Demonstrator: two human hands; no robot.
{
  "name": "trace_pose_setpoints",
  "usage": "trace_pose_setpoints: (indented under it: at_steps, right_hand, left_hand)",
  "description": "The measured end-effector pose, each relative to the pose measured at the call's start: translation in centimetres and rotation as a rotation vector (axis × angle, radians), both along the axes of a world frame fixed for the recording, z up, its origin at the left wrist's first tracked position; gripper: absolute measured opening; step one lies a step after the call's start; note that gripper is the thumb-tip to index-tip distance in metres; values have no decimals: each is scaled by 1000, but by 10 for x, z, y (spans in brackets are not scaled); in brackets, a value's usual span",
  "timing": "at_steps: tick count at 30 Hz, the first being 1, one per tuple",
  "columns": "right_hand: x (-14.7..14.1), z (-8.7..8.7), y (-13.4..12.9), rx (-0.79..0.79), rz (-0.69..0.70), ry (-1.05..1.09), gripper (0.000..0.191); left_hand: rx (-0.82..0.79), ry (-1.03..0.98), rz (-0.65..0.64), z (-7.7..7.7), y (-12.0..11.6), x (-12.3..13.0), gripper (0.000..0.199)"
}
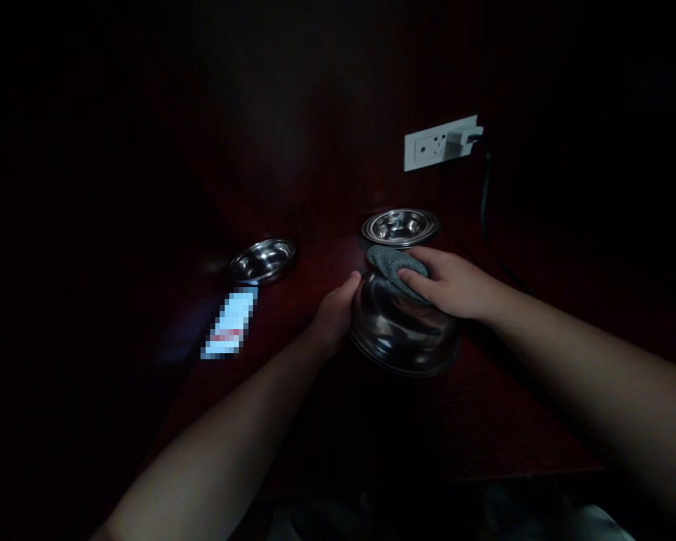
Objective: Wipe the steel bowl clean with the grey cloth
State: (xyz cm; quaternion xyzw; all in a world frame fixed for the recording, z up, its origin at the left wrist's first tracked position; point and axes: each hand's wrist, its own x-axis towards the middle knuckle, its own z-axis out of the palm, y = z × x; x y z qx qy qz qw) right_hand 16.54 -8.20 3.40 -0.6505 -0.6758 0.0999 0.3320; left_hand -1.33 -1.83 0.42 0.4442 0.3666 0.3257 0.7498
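Note:
A shiny metal bowl is tipped over in front of me, its rounded outside toward me and its rim low. My left hand grips its left side, with the thumb up along the edge and the other fingers hidden behind. Pressed against the upper part of the bowl is a grey-green scouring pad. My right hand is closed around that pad, thumb on the near side and fingers over the top.
Behind the bowl stands a stack of metal bowls. Another metal bowl sits to the left, beside a lit, pixelated screen. A white wall socket holds a plug with a dark cable. The dark red table is dimly lit.

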Motion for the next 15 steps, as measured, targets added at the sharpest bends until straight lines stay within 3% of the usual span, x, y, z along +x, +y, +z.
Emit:
trace_pose_setpoints:
  at_steps: [15]
  right_hand:
    - [12,-15,11,-18,-3,254,24]
  left_hand:
    - [23,10,30,0,-1,2,35]
